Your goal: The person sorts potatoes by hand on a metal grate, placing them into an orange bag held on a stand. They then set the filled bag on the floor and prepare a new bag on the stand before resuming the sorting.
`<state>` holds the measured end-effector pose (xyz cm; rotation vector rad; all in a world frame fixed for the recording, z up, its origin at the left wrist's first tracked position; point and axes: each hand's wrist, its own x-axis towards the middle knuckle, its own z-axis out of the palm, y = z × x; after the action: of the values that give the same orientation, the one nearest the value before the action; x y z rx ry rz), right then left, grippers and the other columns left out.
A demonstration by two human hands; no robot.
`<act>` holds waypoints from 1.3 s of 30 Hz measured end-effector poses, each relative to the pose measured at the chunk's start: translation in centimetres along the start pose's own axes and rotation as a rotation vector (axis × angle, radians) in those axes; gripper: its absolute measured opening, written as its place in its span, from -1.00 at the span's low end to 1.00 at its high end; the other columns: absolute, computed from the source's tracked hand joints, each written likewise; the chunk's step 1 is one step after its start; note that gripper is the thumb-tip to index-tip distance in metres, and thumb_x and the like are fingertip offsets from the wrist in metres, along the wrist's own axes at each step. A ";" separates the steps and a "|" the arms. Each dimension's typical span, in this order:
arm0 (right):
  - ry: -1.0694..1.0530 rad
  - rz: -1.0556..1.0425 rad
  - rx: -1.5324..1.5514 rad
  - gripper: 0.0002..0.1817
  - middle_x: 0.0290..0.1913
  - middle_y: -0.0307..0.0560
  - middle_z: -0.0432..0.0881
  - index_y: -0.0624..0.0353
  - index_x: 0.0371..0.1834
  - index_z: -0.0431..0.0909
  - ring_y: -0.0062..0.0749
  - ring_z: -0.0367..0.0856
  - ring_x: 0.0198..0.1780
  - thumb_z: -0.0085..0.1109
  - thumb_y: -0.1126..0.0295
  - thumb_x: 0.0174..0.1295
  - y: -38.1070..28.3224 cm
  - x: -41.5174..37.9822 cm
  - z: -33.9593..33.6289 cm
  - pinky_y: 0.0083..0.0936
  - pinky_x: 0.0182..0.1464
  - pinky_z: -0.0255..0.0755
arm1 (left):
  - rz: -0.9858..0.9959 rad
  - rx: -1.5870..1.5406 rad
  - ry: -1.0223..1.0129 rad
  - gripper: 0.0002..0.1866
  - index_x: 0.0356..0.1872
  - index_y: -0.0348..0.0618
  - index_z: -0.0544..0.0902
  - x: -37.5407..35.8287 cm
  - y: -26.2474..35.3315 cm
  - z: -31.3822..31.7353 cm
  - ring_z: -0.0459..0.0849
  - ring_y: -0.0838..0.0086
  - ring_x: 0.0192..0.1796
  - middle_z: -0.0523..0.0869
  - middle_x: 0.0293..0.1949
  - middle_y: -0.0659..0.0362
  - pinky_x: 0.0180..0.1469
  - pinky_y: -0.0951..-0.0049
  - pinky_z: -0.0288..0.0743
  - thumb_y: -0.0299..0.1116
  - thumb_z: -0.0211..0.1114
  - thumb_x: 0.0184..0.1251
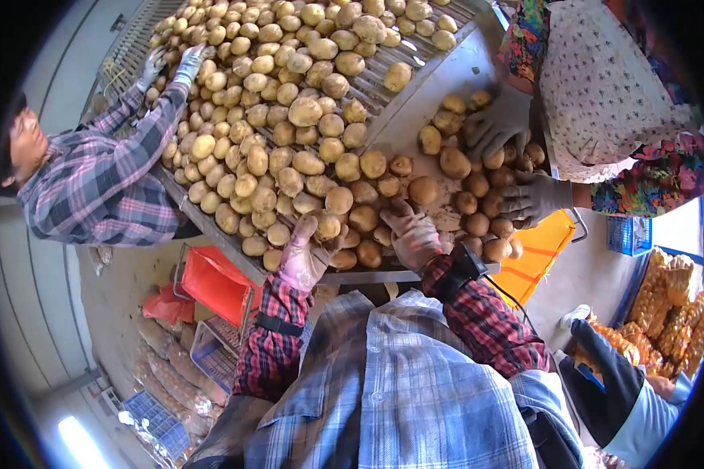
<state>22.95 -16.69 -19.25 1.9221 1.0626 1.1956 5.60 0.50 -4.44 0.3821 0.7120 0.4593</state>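
Nearest: the person's own plaid sleeves come up from the bottom of the view. Left hand (303, 258), pale glove, is closed round a potato (327, 227) at the near edge of the sorting table (368, 275), thumb & fingers wrapped on it. Right hand (412, 234), also gloved, lies flat on the spuds just beside, fingers spread, gripping nothing; a black wrist strap (460, 272) w/ a cable sits behind it.

Under the table's near edge: a red crate (215, 283) on the left, an orange bag (536, 254) on the right, partly hidden by the table & the right arm.

Mid: the potato pile (289, 141) covers most of the slatted bed, packed tight, so the slats show only in gaps. On the right, a co-worker's grey gloves (497, 121) press down on a smaller heap on the plain board; body in a floral apron (602, 86), cut off at the frame edge.

Far left: another co-worker in a plaid shirt (102, 180) reaches in, white gloves (188, 62) on the pile.

Bottom right, netted sacks of potatoes (669, 313), blurred by the lens rim.
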 end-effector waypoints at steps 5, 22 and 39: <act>0.003 -0.111 0.064 -0.52 0.06 0.09 0.60 -0.16 0.21 0.51 -0.16 0.64 -0.08 0.07 0.29 0.16 2.8 -1.4 2.8 -0.22 -0.03 0.57 | -0.104 -0.043 -0.093 -0.72 -0.02 -0.09 0.63 0.8 0.6 -1.7 0.73 0.24 -0.04 0.73 -0.09 0.14 0.01 0.12 0.66 -0.13 0.32 0.45; -0.378 0.173 1.498 -0.41 -0.11 0.11 0.62 0.17 0.34 0.37 -0.09 0.64 -0.17 0.18 0.19 0.28 3.9 9.9 3.9 -0.28 -0.08 0.56 | -0.318 0.499 -0.195 -0.43 0.40 -0.10 0.43 1.3 -0.1 2.2 0.65 0.50 -0.45 0.69 -0.07 0.15 -0.46 0.48 0.54 -0.09 0.27 0.49; -0.857 0.076 1.335 -0.48 0.09 0.21 0.62 0.13 0.26 0.45 0.02 0.68 0.01 0.21 0.36 0.19 8.1 16.3 15.1 -0.25 0.20 0.53 | -0.203 0.297 -0.109 -0.48 0.32 -0.09 0.45 -0.3 -0.2 1.6 0.69 0.54 -0.25 0.67 -0.04 0.21 -0.37 0.51 0.62 -0.07 0.30 0.48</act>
<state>43.51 -7.75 -11.76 2.9370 1.3506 -0.6411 6.55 -0.12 -3.29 0.6025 0.7058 0.1382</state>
